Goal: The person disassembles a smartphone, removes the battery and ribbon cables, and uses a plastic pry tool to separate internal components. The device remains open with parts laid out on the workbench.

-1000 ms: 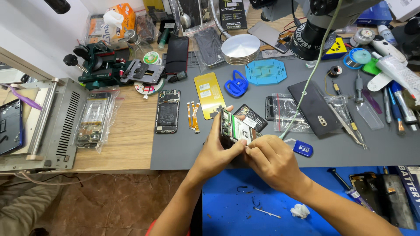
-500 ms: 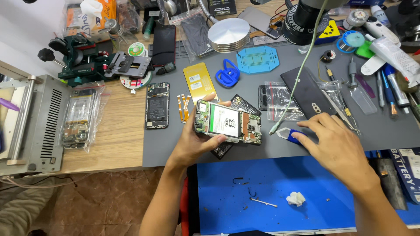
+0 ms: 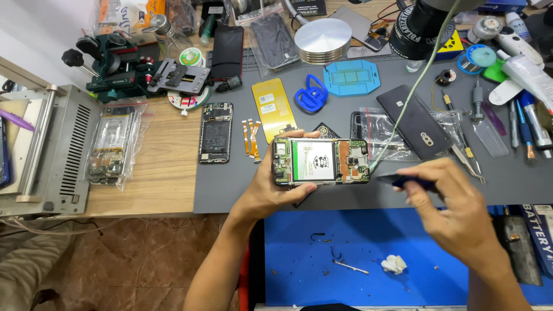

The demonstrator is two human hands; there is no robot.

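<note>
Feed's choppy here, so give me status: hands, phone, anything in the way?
Left hand grips opened phone. Right hand pinches dark pry tool beside it. Green cable hangs close.

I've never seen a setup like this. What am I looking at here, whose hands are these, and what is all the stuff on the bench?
There is no machine here: a person wears a camera on the head, so the picture looks down at their own two bare hands over a repair bench. The left hand holds an opened phone sideways, back cover off, with circuit boards and a green-edged battery showing. The right hand pinches a small dark blue tool just beside the phone. On the grey mat lie another opened phone, a yellow back cover, orange ribbon cables, a blue ring-handled suction cup and a black phone. Tweezers and pens lie at the right.
</note>
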